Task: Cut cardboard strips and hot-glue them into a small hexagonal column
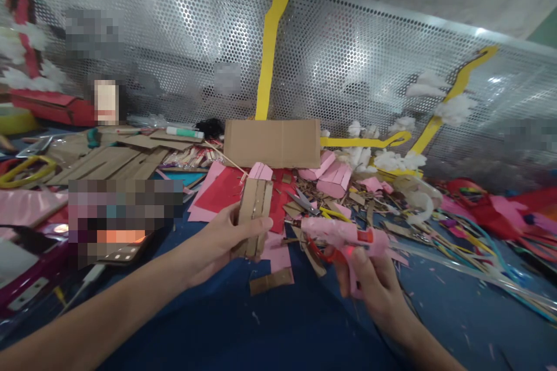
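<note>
My left hand [224, 235] is closed around a small folded cardboard piece [255, 208], held upright with its ridged face towards me. In my right hand [374, 275] is a pink hot glue gun [343, 235], gripped by its handle. The gun's nozzle points left and ends a short gap from the cardboard piece. Behind the cardboard piece, pink paper and red paper [224, 191] lie on the blue table. Scissors [304, 203] with yellow handles rest just beyond the glue gun.
A cardboard box [272, 143] with a tall yellow curved strip [267, 58] stands against the perforated metal panel [183, 40]. Cardboard strips [108, 165] lie to the left. Yellow strips with white fluff [452, 107], paper scraps and a clear tube [461, 266] lie to the right.
</note>
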The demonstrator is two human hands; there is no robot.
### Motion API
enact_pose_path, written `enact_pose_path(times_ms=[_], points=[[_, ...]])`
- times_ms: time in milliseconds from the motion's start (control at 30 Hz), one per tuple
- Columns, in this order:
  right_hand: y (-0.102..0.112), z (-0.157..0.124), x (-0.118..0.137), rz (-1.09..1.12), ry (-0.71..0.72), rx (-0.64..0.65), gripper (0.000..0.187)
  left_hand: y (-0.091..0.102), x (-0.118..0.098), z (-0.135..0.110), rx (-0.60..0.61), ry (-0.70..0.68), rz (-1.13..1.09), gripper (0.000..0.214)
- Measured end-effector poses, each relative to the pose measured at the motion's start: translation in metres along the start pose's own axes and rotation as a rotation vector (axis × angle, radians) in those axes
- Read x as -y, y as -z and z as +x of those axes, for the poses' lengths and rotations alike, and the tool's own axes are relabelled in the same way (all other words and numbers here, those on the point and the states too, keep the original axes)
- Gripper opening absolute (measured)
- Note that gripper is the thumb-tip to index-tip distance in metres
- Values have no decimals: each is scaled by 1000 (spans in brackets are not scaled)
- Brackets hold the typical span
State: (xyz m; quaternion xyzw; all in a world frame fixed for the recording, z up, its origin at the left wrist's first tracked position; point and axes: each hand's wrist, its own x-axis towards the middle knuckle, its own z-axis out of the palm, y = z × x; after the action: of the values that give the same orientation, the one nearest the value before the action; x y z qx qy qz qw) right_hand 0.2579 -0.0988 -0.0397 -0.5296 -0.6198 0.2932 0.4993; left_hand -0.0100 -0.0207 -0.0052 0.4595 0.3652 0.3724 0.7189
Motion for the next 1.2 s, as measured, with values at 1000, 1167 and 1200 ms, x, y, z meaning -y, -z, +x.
enact_pose_path(times_ms=[1000, 1167, 1200], points=[[-1, -2, -1, 22, -26, -3, 59, -3, 0, -4, 138, 21, -65, 60], [-1, -2, -3, 57, -26, 13, 53, -2, 1, -6, 145, 25, -73, 63], [-1, -2, -3, 59, -20, 10, 53, -2, 1, -6, 144, 25, -76, 63]])
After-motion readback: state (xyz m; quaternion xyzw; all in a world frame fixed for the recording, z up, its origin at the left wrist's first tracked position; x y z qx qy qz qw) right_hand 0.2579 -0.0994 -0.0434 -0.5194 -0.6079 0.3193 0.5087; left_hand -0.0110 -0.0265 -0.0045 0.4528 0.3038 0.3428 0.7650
